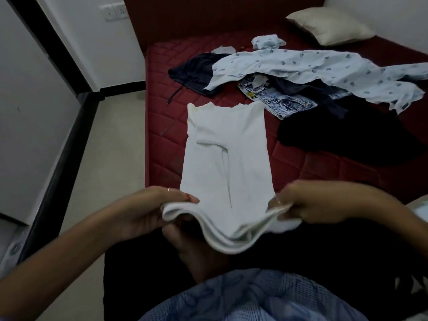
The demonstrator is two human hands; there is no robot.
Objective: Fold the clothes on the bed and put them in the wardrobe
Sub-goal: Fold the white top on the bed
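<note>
Nearest me, my left hand (148, 209) pinches the near left corner of the white cotton T-shirt (227, 154), thumb on top and fingers curled beneath the hem. At about three o'clock from it, my right hand (308, 205) pinches the near right corner the same way. The shirt's hem is lifted and sags between the two grips in stacked layers, while its upper body lies flat on the maroon quilted mattress (166, 140), sides already turned in.

My worry is that sag: if I carry the hem toward twelve o'clock unevenly, the layers could slide apart and the tucked sides spring open. The shirt also lies close to the mattress's nine o'clock edge, so a careless pull could drag it off.

Farther out, at one o'clock, lie a black garment (342, 135) and faded blue jeans (284, 100), just beside the shirt's collar; an overshot fold could land on them. Beyond sprawls a pale blue printed shirt (312, 66), unfolded.
</note>
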